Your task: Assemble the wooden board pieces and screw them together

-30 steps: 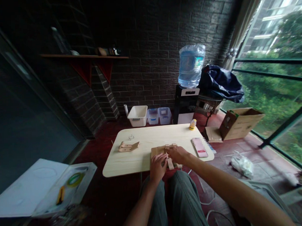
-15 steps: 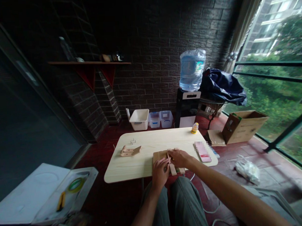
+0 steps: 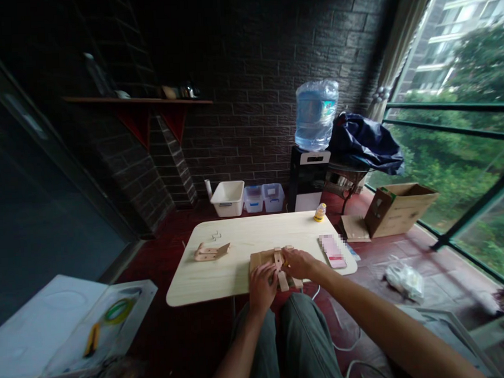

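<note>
A flat brown cardboard piece point(image 3: 258, 259) lies at the table's front edge, with several pale wooden strips point(image 3: 283, 282) on it. My left hand point(image 3: 262, 283) rests over the cardboard, its fingertips closed against one strip near the middle. From the right, my right hand point(image 3: 297, 263) meets it there, fingers bent and pinched together at the strips. A small yellowish spot shows under the right fingers; what they grip is too small to make out. Further left on the table sits a small wooden assembly point(image 3: 211, 252) with an upright, slanted piece.
The pale table point(image 3: 189, 283) also carries small bent metal pieces point(image 3: 216, 235), a yellow-based bottle point(image 3: 320, 212) and a pink-screened phone point(image 3: 333, 252). An open white case point(image 3: 68, 292) with a yellow-handled tool stands low left. Behind are plastic bins point(image 3: 228, 198) and a water dispenser point(image 3: 310, 178).
The view has shifted slightly, so everything sits a little further left. The strip between my hands, tilted up before, now lies flatter on the cardboard.
</note>
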